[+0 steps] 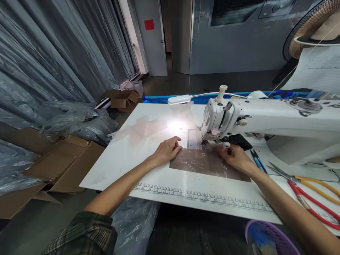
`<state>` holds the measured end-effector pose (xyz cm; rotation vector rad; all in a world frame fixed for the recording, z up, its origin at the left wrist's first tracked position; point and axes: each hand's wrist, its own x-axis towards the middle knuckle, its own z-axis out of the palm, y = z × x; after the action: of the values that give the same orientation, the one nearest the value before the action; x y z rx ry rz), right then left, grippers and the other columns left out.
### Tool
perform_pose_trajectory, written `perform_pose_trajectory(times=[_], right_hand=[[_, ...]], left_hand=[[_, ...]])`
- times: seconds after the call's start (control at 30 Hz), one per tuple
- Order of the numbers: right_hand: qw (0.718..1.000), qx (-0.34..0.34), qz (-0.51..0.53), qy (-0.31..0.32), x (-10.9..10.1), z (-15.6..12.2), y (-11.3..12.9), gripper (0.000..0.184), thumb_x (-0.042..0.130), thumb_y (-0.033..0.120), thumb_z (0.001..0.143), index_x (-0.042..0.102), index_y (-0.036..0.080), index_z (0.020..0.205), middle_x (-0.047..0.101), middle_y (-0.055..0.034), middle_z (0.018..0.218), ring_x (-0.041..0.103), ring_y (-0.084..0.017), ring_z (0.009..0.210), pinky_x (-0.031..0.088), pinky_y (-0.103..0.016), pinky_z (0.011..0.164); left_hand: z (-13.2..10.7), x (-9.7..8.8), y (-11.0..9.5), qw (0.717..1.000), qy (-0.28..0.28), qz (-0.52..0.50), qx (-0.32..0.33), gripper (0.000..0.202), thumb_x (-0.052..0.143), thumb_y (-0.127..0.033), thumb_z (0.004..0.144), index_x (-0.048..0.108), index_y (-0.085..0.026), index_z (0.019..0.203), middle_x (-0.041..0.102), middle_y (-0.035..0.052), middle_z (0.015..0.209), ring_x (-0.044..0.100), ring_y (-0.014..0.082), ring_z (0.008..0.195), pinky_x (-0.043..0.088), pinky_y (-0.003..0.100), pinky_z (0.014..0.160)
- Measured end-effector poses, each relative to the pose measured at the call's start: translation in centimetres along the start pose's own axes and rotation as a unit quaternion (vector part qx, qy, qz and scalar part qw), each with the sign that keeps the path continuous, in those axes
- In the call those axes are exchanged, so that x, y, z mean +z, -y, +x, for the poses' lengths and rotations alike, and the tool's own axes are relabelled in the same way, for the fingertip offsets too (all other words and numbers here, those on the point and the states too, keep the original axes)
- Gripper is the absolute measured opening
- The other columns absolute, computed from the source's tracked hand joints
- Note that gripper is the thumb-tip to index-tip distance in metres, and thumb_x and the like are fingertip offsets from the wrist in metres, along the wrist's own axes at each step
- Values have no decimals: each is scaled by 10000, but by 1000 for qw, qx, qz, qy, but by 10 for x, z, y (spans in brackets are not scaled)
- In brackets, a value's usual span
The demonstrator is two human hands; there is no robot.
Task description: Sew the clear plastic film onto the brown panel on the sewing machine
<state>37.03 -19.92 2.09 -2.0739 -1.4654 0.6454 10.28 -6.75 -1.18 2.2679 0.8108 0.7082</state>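
A brown, slightly glossy sheet (196, 164) lies flat on the white table, its far edge by the needle area of a white sewing machine (212, 118). My left hand (168, 148) rests at the sheet's left corner, fingers loosely bent, with a gap between thumb and forefinger. Beside the presser foot (204, 142), my right hand (235, 156) has its fingers pinched together at the sheet's far edge; its fingertips are partly hidden. A small tan patch (201, 154) with a red-and-white mark shows on the sheet, near the metal needle plate (194, 136).
Yellow-handled scissors (294, 177), red-handled scissors (305, 198) and blue snips (259, 161) lie at right. A ruler strip (202, 196) runs along the table's front edge. A lit lamp (180, 99) stands behind. Cardboard boxes (69, 159) sit at left; a purple basket (276, 235) is below.
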Motion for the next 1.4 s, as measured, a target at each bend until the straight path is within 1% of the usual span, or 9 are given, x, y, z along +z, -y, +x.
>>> perform_pose_trajectory(times=[0.17, 0.3, 0.5, 0.63, 0.8, 0.9, 1.0, 1.17, 1.4], right_hand=[[998, -11, -52, 29, -7, -14, 9, 373, 662, 572, 774, 593, 205, 753, 601, -11, 663, 524, -170, 575, 373, -297, 543], [995, -37, 12, 89, 2, -20, 19, 305, 605, 469, 840, 647, 193, 963, 508, 29, 641, 463, -140, 570, 351, -269, 522], [977, 3, 153, 152, 46, -4, 63, 295, 643, 408, 843, 643, 173, 1020, 583, 5, 708, 504, -118, 563, 405, -250, 494], [942, -18, 286, 173, 60, 9, 79, 393, 628, 422, 872, 601, 173, 1174, 686, -66, 920, 652, -162, 751, 566, -333, 710], [980, -159, 71, 100, 45, -3, 55, 350, 486, 392, 972, 629, 186, 1216, 688, -98, 970, 661, -221, 854, 563, -413, 781], [943, -306, -119, 61, 42, -14, 36, 332, 442, 265, 980, 643, 189, 1233, 635, -139, 1051, 608, -260, 971, 536, -450, 841], [903, -365, -224, 35, 44, -12, 22, 355, 446, 202, 952, 645, 185, 1245, 588, -164, 1058, 559, -289, 998, 531, -473, 834], [898, -389, -205, 12, 40, 8, 12, 358, 455, 202, 938, 670, 172, 1223, 575, -158, 1027, 553, -275, 955, 532, -468, 840], [938, -344, -50, 23, 31, 9, -1, 350, 440, 209, 966, 667, 204, 1232, 609, -98, 1037, 597, -209, 958, 523, -390, 885]], left_hand=[[-2, 0, 11, 995, -82, 30, 46, 244, 543, -315, 905, 604, -193, 1106, 608, 94, 1097, 623, 202, 889, 507, 317, 707], [-2, -2, 2, 992, -105, -58, 44, 211, 578, -359, 906, 645, -188, 1011, 657, 64, 925, 621, 167, 782, 503, 293, 685], [-5, -6, -6, 936, 105, -329, -66, 505, 511, -605, 897, 650, -126, 979, 678, 78, 756, 619, 140, 564, 453, 243, 456], [-8, -12, -4, 920, 180, -329, -113, 589, 577, -625, 849, 580, -127, 1165, 660, 44, 763, 629, 144, 591, 498, 265, 520], [-13, -14, -10, 935, 181, -255, -167, 667, 736, -400, 798, 442, -162, 1348, 657, 16, 810, 635, 127, 584, 522, 269, 554], [-13, -11, -14, 936, 164, -248, -187, 612, 701, -347, 836, 427, -157, 1349, 663, 25, 830, 647, 125, 562, 528, 265, 532], [-11, -7, -14, 946, 130, -228, -189, 616, 721, -353, 823, 432, -162, 1333, 668, 24, 842, 640, 114, 539, 521, 253, 512], [-7, 0, -11, 951, 75, -229, -191, 568, 747, -289, 795, 467, -170, 1276, 659, -10, 789, 640, 104, 539, 529, 243, 537], [-2, 2, -1, 953, 36, -223, -201, 573, 787, -319, 742, 519, -184, 1230, 647, -26, 725, 571, 92, 485, 441, 204, 428]])
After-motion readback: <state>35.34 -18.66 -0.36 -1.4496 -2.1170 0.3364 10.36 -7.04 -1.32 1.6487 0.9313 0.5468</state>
